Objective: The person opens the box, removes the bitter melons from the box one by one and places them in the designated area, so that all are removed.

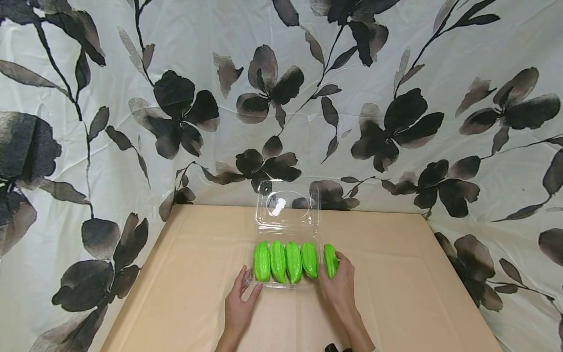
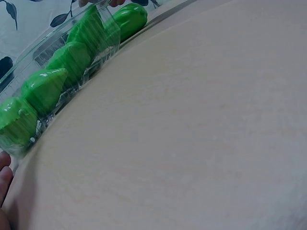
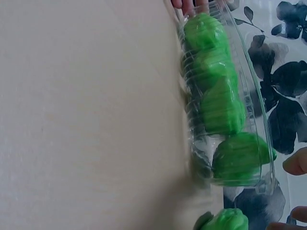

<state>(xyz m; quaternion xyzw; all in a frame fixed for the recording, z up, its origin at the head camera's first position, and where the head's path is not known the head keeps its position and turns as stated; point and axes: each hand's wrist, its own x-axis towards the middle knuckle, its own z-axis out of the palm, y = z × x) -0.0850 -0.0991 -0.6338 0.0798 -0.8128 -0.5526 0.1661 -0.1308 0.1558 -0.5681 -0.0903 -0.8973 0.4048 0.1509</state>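
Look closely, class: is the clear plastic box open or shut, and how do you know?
Open: the lid stands raised at the far side of the box, leaving four green vegetables uncovered.

Floral cloth (image 1: 316, 117) behind tan tabletop (image 1: 396, 274)

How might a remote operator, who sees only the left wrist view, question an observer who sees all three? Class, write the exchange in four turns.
Operator: Is the box open?
Observer: Yes. The head view shows its lid raised at the far side.
Operator: My view cuts off the right hand. Are its thumb and fingers together or apart?
Observer: Apart. The right wrist view shows a gap between them.
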